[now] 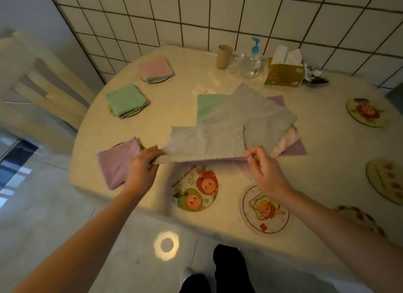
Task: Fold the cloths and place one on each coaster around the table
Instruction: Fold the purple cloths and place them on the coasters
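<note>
While the round table (218, 59) carries a loose pile of cloths (268, 109) at its middle, 3 folded cloths sit on coasters at the left: pink (155, 69), green (124, 100), purple (117, 162). The grey cloth (207, 141) is lifted above a bare cartoon coaster (194, 189). The left hand (141, 168) pinches its left corner, the right hand (265, 170) its right corner, fingers curled.
</note>
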The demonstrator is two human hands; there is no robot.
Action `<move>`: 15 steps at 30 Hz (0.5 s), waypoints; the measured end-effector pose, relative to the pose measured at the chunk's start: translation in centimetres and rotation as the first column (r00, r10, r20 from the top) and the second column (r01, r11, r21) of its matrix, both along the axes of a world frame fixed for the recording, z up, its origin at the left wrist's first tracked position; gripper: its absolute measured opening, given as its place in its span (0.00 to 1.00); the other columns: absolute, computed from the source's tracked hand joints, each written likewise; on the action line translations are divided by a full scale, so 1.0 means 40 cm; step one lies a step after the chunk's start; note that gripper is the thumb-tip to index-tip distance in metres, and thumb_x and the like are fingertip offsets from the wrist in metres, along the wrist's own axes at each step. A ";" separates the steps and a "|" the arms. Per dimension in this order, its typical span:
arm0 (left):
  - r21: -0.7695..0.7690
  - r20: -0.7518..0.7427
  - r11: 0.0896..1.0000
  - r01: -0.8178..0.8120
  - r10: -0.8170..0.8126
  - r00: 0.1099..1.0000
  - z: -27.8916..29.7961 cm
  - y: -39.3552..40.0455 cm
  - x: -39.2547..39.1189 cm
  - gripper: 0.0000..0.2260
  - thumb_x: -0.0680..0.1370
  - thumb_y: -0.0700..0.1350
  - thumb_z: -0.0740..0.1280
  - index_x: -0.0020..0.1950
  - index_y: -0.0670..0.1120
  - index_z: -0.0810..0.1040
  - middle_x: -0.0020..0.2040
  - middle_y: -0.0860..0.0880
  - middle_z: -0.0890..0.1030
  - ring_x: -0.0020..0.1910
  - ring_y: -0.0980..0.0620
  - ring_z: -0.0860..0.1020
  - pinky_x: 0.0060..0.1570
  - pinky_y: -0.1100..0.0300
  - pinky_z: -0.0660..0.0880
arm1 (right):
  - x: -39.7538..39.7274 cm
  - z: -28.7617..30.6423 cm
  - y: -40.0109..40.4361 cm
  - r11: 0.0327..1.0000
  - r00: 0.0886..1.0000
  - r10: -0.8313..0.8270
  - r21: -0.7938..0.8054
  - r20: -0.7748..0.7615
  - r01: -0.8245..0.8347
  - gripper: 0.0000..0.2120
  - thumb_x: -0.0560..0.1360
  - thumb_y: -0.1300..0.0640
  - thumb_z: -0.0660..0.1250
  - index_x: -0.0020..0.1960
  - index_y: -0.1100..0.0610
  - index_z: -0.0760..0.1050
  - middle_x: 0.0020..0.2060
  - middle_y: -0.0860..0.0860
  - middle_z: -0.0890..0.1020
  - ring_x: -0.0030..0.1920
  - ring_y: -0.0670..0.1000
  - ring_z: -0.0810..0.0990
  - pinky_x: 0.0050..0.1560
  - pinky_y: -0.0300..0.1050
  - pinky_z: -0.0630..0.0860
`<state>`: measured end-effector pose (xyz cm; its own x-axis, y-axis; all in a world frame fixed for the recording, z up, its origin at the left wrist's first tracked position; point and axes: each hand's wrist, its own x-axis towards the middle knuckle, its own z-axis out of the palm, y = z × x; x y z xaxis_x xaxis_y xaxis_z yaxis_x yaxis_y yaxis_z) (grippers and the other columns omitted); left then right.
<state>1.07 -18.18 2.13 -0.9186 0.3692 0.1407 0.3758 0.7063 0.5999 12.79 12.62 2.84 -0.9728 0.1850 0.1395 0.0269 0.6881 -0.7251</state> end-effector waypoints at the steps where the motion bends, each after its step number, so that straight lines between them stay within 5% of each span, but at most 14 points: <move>1: -0.020 -0.002 0.999 0.041 -0.041 0.999 -0.020 -0.029 0.023 0.12 0.74 0.34 0.69 0.57 0.43 0.81 0.58 0.44 0.81 0.60 0.46 0.77 0.59 0.62 0.68 | 0.032 -0.012 -0.022 1.000 0.999 0.000 0.001 0.036 -0.001 0.05 0.81 0.56 0.56 0.50 0.55 0.69 0.30 0.48 0.75 0.27 0.46 0.72 0.26 0.39 0.63; 4: -0.091 0.041 0.984 0.151 -0.148 0.988 -0.076 -0.109 0.085 0.11 0.73 0.35 0.70 0.54 0.43 0.82 0.55 0.45 0.82 0.57 0.45 0.79 0.57 0.62 0.69 | 0.124 -0.045 -0.087 0.999 0.991 -0.020 0.031 0.130 0.016 0.05 0.81 0.55 0.55 0.49 0.54 0.69 0.28 0.46 0.74 0.28 0.44 0.74 0.24 0.37 0.65; 6: -0.120 0.094 0.972 0.204 -0.194 0.977 -0.106 -0.150 0.125 0.13 0.72 0.34 0.70 0.55 0.43 0.82 0.57 0.44 0.81 0.60 0.44 0.78 0.60 0.63 0.67 | 0.179 -0.073 -0.122 0.999 0.983 -0.013 0.042 0.183 0.005 0.07 0.80 0.50 0.53 0.50 0.50 0.68 0.35 0.48 0.80 0.32 0.45 0.78 0.30 0.40 0.73; 9: -0.112 0.143 0.961 0.252 -0.235 0.961 -0.139 -0.192 0.173 0.14 0.71 0.32 0.71 0.55 0.42 0.82 0.58 0.43 0.80 0.60 0.44 0.76 0.60 0.69 0.62 | 0.248 -0.112 -0.150 0.999 0.965 0.009 0.041 0.262 -0.021 0.07 0.79 0.46 0.51 0.50 0.45 0.67 0.42 0.51 0.81 0.40 0.50 0.80 0.39 0.54 0.77; 15: -0.142 0.173 0.909 0.393 -0.368 0.914 -0.181 -0.243 0.225 0.09 0.73 0.40 0.71 0.52 0.48 0.83 0.51 0.50 0.82 0.57 0.53 0.73 0.58 0.60 0.72 | 0.329 -0.133 -0.176 0.995 0.921 0.061 0.047 0.384 -0.085 0.08 0.81 0.52 0.54 0.45 0.40 0.64 0.32 0.44 0.76 0.32 0.45 0.75 0.30 0.44 0.70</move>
<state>10.08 -27.88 -5.12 -0.7090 0.7014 -0.0739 0.5579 0.6219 0.5496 25.97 5.56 -2.47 -0.9650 0.1143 -0.2360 0.2409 0.7416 -0.6261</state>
